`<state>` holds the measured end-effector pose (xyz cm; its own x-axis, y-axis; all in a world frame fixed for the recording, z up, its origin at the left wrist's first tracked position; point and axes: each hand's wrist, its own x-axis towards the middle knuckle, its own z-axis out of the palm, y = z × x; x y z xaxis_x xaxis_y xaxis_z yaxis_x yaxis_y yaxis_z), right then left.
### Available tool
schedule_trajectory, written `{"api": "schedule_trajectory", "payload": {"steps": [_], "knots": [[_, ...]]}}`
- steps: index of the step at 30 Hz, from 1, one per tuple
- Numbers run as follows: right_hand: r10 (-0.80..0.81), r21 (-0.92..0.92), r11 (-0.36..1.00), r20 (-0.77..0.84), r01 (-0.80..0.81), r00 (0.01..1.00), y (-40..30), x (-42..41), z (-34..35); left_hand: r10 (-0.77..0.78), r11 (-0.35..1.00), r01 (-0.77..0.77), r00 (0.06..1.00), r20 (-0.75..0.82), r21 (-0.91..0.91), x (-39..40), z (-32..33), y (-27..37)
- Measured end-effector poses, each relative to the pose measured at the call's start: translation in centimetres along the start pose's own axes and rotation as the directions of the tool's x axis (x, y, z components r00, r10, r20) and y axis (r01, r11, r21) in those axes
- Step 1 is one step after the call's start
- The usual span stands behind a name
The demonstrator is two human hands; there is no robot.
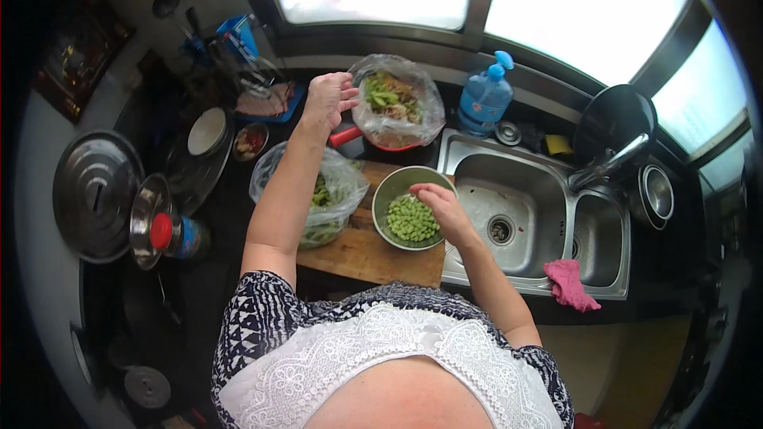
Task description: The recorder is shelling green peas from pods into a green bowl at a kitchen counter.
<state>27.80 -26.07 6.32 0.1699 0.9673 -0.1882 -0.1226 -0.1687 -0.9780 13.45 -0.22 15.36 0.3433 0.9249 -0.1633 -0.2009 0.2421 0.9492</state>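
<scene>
My left hand (pixel 331 98) reaches out at the left edge of a clear plastic bag (pixel 432 110), its fingers apart and nothing seen in them. Green pods and brownish scraps (pixel 390 95) lie inside that bag, which lines a red-handled pan (pixel 346 136). Over the right rim of a bowl (pixel 379 221) hangs my right hand (pixel 444 211), fingers bunched; whether they hold a bean is too small to tell. Shelled green beans (pixel 411 218) cover the bowl's bottom. Partly behind my left forearm, a second plastic bag (pixel 343 190) holds more green pods.
The bowl and second bag rest on a wooden cutting board (pixel 369 259). To the right is a double steel sink (pixel 495 190) with a faucet (pixel 608 161) and a pink cloth (pixel 569 286). A blue pump bottle (pixel 486 101) stands behind it. Leftward are a red-lidded jar (pixel 179 235) and a plate of meat (pixel 265 101).
</scene>
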Motion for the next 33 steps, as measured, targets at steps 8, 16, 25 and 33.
{"api": "schedule_trajectory", "payload": {"steps": [8, 16, 25, 33], "knots": [[0.102, 0.116, 0.988, -0.005, -0.1, 0.995, -0.5, 0.0, 1.0, -0.115, 0.625, 0.071, 0.993, 0.002, 0.778, -7.5, -7.4, 0.4], [0.124, 0.148, 0.98, 0.056, -0.131, 0.991, -0.6, -0.8, 2.5, -0.218, -0.054, -0.125, 0.97, 0.111, 0.991, -10.7, -11.6, -7.4], [0.1, 0.129, 0.986, 0.077, -0.11, 0.992, -0.9, -1.5, 2.8, 0.075, -0.266, -0.166, 0.979, 0.192, 0.95, -12.7, -10.3, -4.8], [0.105, 0.127, 0.983, 0.19, -0.13, 0.976, -1.5, -1.2, 5.7, 0.058, 0.692, -0.41, 0.852, 0.52, 0.594, -17.5, -2.4, -4.9]]}}
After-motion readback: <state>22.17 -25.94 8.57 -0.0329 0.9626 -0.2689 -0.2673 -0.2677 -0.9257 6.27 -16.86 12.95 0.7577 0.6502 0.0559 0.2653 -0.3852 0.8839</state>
